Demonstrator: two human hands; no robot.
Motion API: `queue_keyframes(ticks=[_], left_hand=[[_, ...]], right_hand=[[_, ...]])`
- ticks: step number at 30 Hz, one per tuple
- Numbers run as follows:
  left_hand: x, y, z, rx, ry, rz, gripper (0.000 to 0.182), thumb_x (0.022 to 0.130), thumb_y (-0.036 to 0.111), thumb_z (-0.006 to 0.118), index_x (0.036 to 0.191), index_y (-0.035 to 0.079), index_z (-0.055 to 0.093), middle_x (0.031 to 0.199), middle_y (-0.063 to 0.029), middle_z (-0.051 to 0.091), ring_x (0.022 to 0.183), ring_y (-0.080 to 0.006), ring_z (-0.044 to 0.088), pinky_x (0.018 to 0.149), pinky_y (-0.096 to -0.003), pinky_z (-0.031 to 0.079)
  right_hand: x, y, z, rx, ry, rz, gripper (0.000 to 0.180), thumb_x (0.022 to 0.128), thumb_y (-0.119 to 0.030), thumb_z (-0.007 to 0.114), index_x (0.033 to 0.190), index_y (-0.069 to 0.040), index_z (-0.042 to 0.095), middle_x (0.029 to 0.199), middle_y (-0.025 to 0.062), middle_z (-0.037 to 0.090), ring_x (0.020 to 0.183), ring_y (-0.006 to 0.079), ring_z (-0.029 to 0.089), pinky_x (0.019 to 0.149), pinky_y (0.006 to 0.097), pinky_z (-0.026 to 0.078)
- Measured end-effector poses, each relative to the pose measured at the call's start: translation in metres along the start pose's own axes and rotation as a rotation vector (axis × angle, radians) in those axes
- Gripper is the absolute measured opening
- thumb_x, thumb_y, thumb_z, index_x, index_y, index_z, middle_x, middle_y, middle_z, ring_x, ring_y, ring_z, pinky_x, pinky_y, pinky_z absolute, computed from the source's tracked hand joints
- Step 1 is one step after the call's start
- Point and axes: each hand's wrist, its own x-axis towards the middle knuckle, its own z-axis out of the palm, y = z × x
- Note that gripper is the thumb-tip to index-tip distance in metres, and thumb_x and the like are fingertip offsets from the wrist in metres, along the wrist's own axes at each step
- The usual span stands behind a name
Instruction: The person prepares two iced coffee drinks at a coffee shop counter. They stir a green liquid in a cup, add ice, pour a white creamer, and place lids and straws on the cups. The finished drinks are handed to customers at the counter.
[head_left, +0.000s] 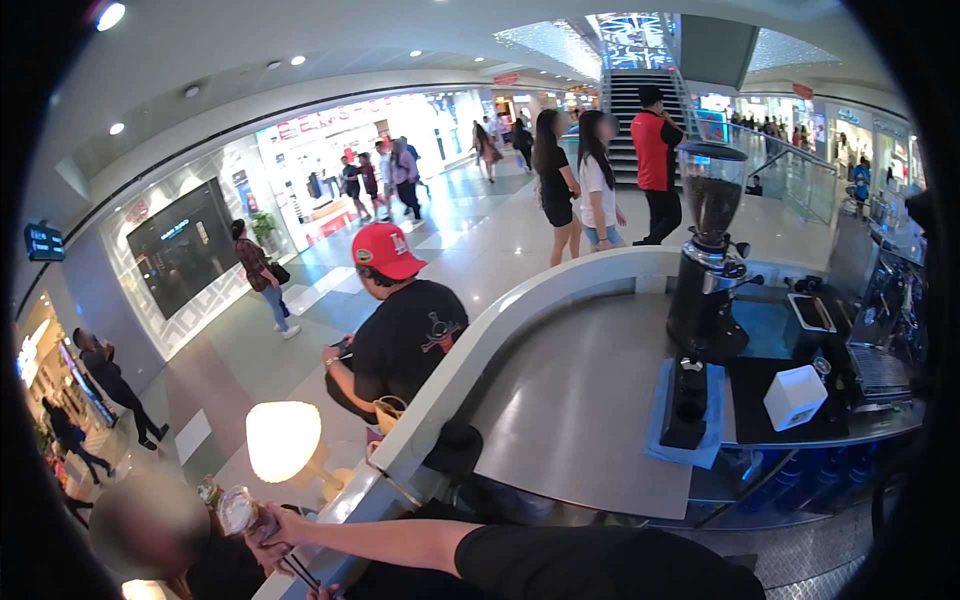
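My right hand (285, 526), at the end of a bare forearm with a black sleeve, grips a clear cup (240, 511) with a pale top over the white counter wall. A customer's hand (264, 553) is against the same cup, just below my fingers. At the bottom edge, my left hand (324, 592) shows only its fingertips, closed around thin dark straws (301, 571). A second clear cup (208, 491) stands out behind the first, near the customer; what holds it is hidden. A lit table lamp (285, 441) is close above my right hand.
The curved counter wall (517, 304) borders a steel worktop (577, 390). On the right are a coffee grinder (709, 285) with beans, a black knock box (686, 405) on a blue cloth, a white box (795, 397) and an espresso machine (885, 330). A person in a red cap (386, 251) is outside the wall.
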Motion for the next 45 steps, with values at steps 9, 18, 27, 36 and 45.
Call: queue_keyframes(ticks=[9,18,27,36,45], left_hand=[[0.015,-0.02,0.007,-0.202,-0.141,-0.157,0.017,0.099,0.023,0.047,0.095,0.007,0.051,0.077,-0.0014,0.05,0.057,-0.0099,0.041,0.043,-0.0207,0.032],[0.013,-0.026,0.014,-0.336,-0.213,-0.205,0.018,0.099,0.024,0.046,0.099,0.006,0.051,0.081,-0.0019,0.05,0.062,-0.0112,0.041,0.047,-0.0211,0.033],[0.04,-0.036,0.033,-0.44,-0.371,-0.068,0.018,0.1,0.019,0.046,0.102,0.003,0.052,0.088,-0.0053,0.056,0.073,-0.0164,0.053,0.066,-0.0282,0.045],[0.033,-0.03,0.108,-0.108,-0.277,0.278,0.04,0.098,0.025,0.049,0.127,-0.002,0.044,0.119,-0.0177,0.06,0.118,-0.0251,0.051,0.102,-0.0366,0.038],[-0.041,-0.04,0.079,0.23,-0.18,0.117,0.048,0.101,0.04,0.04,0.134,0.006,0.047,0.128,-0.0091,0.053,0.12,-0.0189,0.048,0.101,-0.0345,0.036]], right_hand=[[0.037,0.035,0.024,0.197,0.014,0.106,0.064,0.064,0.001,0.074,0.121,-0.004,0.046,0.104,0.0152,0.061,0.088,0.0235,0.06,0.064,0.0378,0.053],[0.035,0.027,0.016,-0.123,0.003,0.131,0.069,0.071,-0.013,0.07,0.133,-0.001,0.043,0.127,0.0212,0.053,0.115,0.0316,0.054,0.094,0.0379,0.045],[-0.183,-0.047,-0.047,-0.257,0.312,0.124,0.038,0.09,-0.027,0.062,0.117,-0.002,0.052,0.099,0.0174,0.065,0.09,0.0278,0.064,0.079,0.0379,0.05],[-0.204,-0.074,-0.097,0.3,0.1,0.7,0.021,0.09,-0.013,0.063,0.103,0.004,0.064,0.088,0.0149,0.069,0.069,0.0197,0.068,0.064,0.0339,0.058],[-0.169,-0.049,-0.108,0.704,0.129,0.742,0.021,0.091,-0.013,0.062,0.102,0.005,0.062,0.085,0.012,0.063,0.08,0.0244,0.066,0.077,0.0461,0.059]])
